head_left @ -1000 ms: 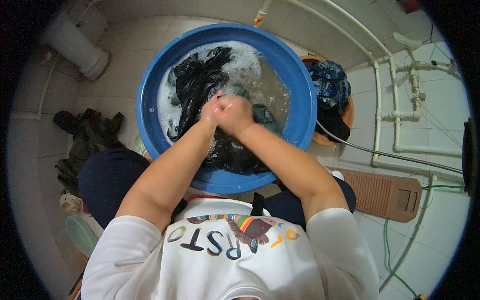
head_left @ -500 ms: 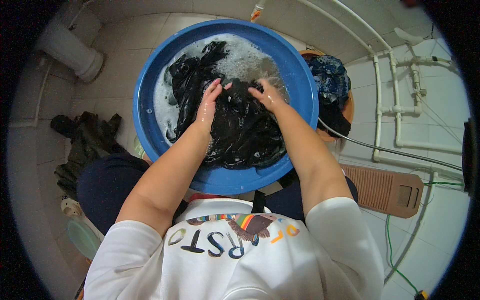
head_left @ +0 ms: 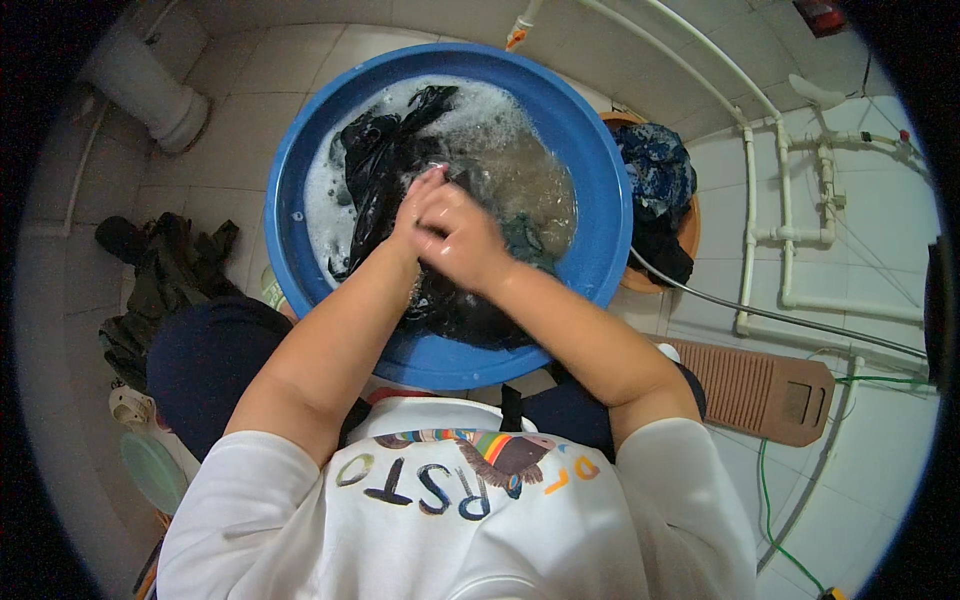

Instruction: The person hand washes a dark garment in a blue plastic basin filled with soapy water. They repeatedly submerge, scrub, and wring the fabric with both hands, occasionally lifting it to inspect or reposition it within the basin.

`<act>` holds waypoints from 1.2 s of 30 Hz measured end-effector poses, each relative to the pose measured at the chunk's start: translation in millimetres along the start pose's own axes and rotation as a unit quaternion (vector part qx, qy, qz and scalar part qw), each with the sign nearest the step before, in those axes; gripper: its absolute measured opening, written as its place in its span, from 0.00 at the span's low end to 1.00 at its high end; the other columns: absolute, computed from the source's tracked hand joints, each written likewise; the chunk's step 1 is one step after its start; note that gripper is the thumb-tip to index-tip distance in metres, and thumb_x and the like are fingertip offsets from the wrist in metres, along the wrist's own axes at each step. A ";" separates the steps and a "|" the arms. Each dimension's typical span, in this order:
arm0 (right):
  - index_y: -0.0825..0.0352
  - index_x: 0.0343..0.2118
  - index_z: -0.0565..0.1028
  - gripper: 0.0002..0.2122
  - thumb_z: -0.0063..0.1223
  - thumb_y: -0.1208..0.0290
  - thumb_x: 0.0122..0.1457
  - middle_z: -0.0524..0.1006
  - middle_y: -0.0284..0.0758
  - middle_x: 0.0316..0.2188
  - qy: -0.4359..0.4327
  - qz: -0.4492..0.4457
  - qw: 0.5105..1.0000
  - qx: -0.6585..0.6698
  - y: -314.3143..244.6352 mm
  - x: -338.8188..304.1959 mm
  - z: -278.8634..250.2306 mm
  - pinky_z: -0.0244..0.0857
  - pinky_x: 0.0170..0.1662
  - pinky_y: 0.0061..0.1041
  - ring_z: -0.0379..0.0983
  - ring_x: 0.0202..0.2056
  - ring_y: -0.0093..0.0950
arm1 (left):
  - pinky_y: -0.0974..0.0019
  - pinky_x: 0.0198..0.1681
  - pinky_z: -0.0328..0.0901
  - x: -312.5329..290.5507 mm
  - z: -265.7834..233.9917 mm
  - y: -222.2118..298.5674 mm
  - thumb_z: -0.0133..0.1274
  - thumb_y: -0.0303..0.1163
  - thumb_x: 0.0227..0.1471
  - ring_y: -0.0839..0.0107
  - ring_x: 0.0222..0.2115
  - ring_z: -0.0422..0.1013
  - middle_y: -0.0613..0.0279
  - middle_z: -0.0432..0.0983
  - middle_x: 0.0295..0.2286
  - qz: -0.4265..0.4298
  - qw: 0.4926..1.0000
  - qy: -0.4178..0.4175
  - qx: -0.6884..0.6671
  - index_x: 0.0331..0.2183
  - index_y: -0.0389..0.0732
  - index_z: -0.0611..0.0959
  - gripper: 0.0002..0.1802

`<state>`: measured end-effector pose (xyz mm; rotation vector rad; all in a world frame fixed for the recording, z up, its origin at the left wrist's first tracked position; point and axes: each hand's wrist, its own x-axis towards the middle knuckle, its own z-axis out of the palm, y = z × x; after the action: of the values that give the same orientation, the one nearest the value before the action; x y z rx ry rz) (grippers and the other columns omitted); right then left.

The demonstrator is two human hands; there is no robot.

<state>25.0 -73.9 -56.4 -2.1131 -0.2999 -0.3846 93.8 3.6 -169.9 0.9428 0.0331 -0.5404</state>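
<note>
Dark, wet cloth (head_left: 371, 169) lies crumpled in soapy, greyish water inside a large round blue basin (head_left: 284, 210). Over the middle of it my left hand (head_left: 412, 212) and my right hand (head_left: 462, 232) are pressed together, slightly blurred. The right hand's fingers are curled in against the left hand, closed on something I cannot make out. Most of the left fingers are hidden behind the right hand; only tips show at the top. A greenish piece of cloth (head_left: 524, 240) shows under the water at the right.
Behind the basin on the right, an orange-brown tub (head_left: 690, 235) holds blue and black clothes (head_left: 655, 165). A brown washboard (head_left: 745, 385) lies at the right, below a grey hose (head_left: 770, 307) and white pipes (head_left: 752, 200). Dark clothing (head_left: 165, 285) lies on the floor at the left.
My hands were apart with fingers spread on the cloth; the right has swung left and the two now meet. The cloth has shifted left, baring cloudy water at the right.
</note>
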 end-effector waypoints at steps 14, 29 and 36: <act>0.60 0.15 0.74 0.10 0.45 0.62 0.46 0.73 0.36 0.18 -0.057 -0.040 0.985 -0.158 -19.7 -2.2 22.7 0.63 0.26 0.33 0.70 0.20 0.34 | 0.72 0.36 0.62 -20.2 10.6 25.3 0.39 0.41 0.53 0.73 0.28 0.68 0.63 0.72 0.27 -0.144 0.965 -0.091 -0.197 0.33 0.40 0.75 0.17; 0.62 0.17 0.72 0.11 0.45 0.61 0.48 0.72 0.39 0.20 0.061 0.118 0.978 -0.163 41.5 10.4 2.8 0.62 0.27 0.39 0.68 0.24 0.42 | 0.71 0.37 0.58 -34.4 58.9 49.7 0.43 0.45 0.49 0.74 0.28 0.65 0.62 0.72 0.27 -0.100 0.968 0.173 0.153 0.26 0.40 0.77 0.18; 0.69 0.39 0.69 0.26 0.49 0.49 0.46 0.69 0.47 0.40 0.046 0.376 0.905 -0.195 121.6 -1.2 -49.2 0.58 0.43 0.37 0.66 0.42 0.40 | 0.71 0.43 0.57 -34.0 53.9 48.4 0.53 0.27 0.43 0.71 0.35 0.64 0.61 0.69 0.31 0.156 0.956 0.191 0.158 0.36 0.36 0.69 0.16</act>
<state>59.7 -180.3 -124.9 -2.3913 0.6974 -0.0770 75.3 -1.2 -92.3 1.3274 0.1463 -0.0638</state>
